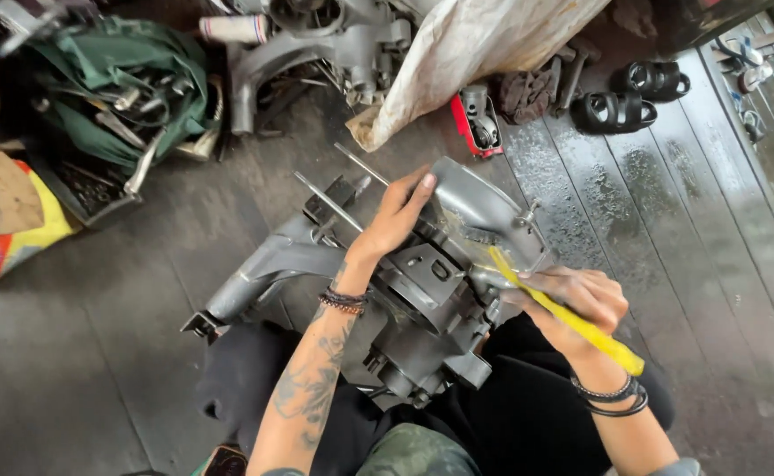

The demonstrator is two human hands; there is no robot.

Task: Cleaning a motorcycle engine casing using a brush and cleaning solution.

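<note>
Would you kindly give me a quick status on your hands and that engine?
Left hand flat on engine casing. Right hand grips yellow tool, tip at casing. Nothing in the way.

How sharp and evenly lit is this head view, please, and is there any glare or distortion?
Head view: the engine casing and left hand are sharp; the yellow tool in the right hand is slightly smeared; wet floor planks glint with daylight; the top-left tool pile sits in shadow; the edges bend.

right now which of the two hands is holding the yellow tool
The right hand grips the yellow-handled tool; the left hand lies flat on the grey engine casing, holding nothing.
</note>
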